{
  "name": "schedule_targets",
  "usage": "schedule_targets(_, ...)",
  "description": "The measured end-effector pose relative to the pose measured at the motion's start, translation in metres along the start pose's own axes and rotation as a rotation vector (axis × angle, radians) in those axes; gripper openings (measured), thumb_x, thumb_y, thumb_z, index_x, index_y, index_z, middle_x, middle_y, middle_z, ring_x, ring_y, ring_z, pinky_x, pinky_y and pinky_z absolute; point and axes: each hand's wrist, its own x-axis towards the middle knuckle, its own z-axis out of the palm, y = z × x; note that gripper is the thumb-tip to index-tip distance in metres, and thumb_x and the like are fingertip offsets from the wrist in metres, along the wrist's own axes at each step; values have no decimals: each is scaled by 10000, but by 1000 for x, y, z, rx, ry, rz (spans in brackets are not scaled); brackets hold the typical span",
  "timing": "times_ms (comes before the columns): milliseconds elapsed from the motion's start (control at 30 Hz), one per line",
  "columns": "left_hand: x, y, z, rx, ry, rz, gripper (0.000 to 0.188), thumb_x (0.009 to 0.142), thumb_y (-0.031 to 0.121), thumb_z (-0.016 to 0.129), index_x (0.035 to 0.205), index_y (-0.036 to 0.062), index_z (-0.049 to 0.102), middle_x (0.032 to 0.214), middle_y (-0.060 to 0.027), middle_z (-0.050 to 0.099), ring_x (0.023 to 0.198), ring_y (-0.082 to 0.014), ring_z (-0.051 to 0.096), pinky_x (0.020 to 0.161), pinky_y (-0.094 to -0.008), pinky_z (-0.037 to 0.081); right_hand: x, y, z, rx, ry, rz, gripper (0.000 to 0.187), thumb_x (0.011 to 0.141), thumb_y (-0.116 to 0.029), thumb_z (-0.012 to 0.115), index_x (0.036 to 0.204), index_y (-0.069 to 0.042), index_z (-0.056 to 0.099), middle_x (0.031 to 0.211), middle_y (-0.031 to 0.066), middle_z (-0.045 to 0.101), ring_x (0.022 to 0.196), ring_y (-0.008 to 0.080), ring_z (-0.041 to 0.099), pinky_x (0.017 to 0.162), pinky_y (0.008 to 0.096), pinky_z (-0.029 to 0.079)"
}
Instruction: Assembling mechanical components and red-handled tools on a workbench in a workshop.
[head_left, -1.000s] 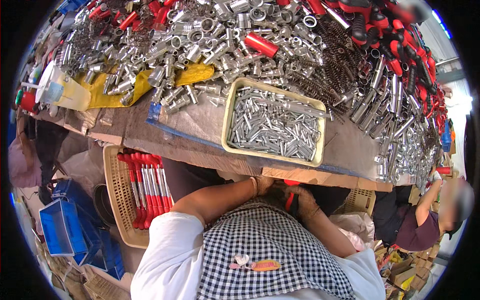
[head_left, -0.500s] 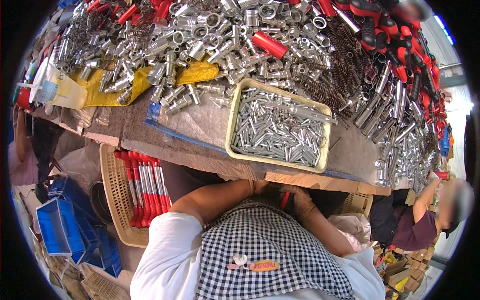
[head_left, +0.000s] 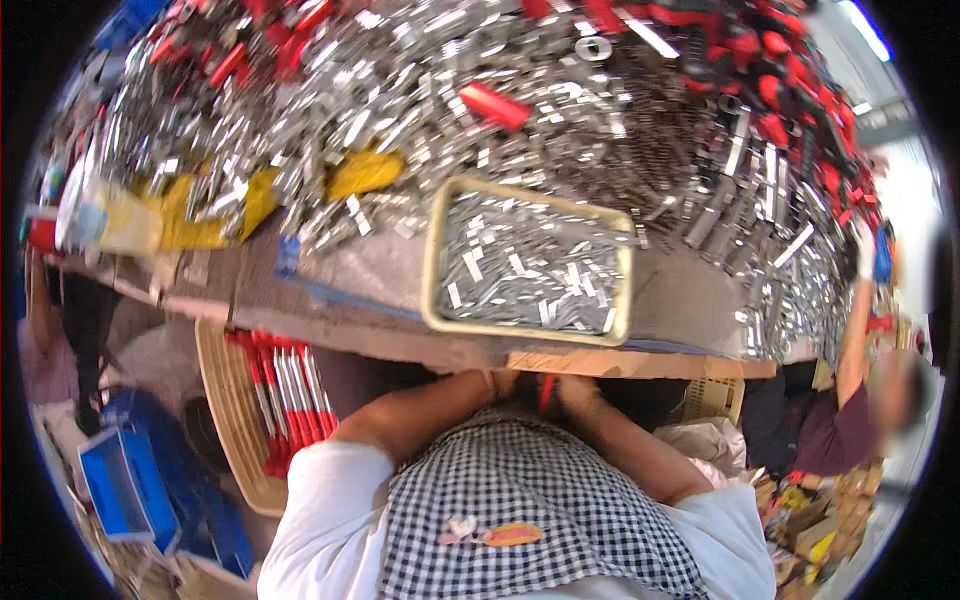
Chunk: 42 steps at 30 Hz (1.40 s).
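Observation:
Both my hands are low at the table's front edge, blurred and partly hidden under it. My left hand (head_left: 507, 382) shows little more than its wrist and back; its fingers are out of sight. Beside it, my right hand (head_left: 577, 394) is nearest to a narrow red piece (head_left: 546, 392) that stands between the two hands. Whether either hand grips it cannot be made out. Above them on the table sits a cream tray (head_left: 432, 270) full of small silver metal pins (head_left: 530, 265).
Heaps of silver metal fittings (head_left: 400, 120), dark springs (head_left: 655, 130) and red-and-black handles (head_left: 750, 60) cover the table's far part. A yellow cloth (head_left: 365, 174) lies among them. At left, a basket (head_left: 222, 420) holds red-and-silver tools (head_left: 290, 390), near blue crates (head_left: 125, 490). Another person (head_left: 840, 430) works at right.
The whole view has shifted and blurred, with the tray and heaps appearing further left. The red piece between my hands now looks more upright. At right, the other person's arm has stretched up toward the heap.

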Motion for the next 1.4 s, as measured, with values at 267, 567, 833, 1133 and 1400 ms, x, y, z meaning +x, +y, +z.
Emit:
schedule_targets(267,-19,13,-69,435,-254,71,390,943,287,489,1263,81,577,1273,-164,574,1171,-291,553,980,-405,450,64,-25,34,-76,132,-316,328,916,-280,578,1143,-46,602,1109,100,621,1023,216,585,875,351,481)
schedule_targets(567,-47,34,-24,597,-286,-12,390,933,264,500,1272,86,575,1295,-163,561,1191,-299,539,1002,-398,434,49,-29,92,261,-43,-239,317,913,-273,587,1133,-47,614,1096,89,628,1010,199,587,869,353,483)
schedule_targets(833,-49,31,-20,691,-204,-45,392,924,244,510,1279,90,573,1315,-161,550,1209,-306,527,1022,-391,420,39,-32,119,446,-250,-203,308,911,-268,596,1125,-48,625,1086,79,634,997,184,588,863,355,485)
schedule_targets(1133,-51,81,-24,738,-170,108,485,963,418,483,1236,30,584,1256,-181,588,1180,-275,552,1048,-373,385,48,25,33,645,-468,-187,297,909,-261,605,1115,-50,637,1073,67,640,984,166,590,856,357,487)
schedule_targets(1400,-70,8,-39,-1207,495,13,435,957,289,443,1286,11,502,1234,-152,579,1163,-284,534,1033,-404,415,-135,-139,-98,-1010,-457,-934,492,694,-125,698,1178,-176,629,1090,121,633,848,312,646,721,397,538)
